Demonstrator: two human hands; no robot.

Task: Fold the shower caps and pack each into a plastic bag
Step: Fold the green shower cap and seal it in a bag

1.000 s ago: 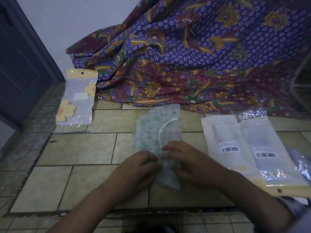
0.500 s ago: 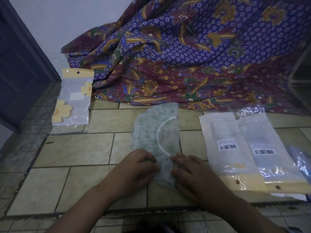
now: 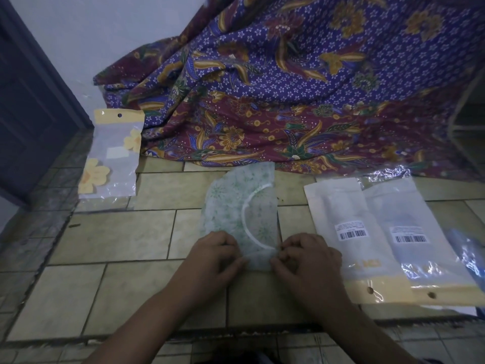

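Observation:
A pale green patterned shower cap [image 3: 236,206] lies folded into a half-round shape on the tiled floor, its white elastic band curving down the middle. My left hand [image 3: 215,256] pinches the cap's near left corner. My right hand [image 3: 304,258] pinches its near right corner, fingers curled over the edge. Two flat plastic bags with barcode labels [image 3: 349,232] lie side by side to the right of the cap, yellow header strips toward me. One clear plastic bag with yellow flowers [image 3: 112,156] lies at the far left.
A purple and maroon batik cloth [image 3: 301,88] is draped across the back, touching the floor just beyond the cap. A dark door [image 3: 29,109] stands at the left. A bluish plastic item [image 3: 469,253] shows at the right edge.
Both hands slid toward me to the cap's near end and spread apart to its two corners. The near tip of the cap now lies under my fingers.

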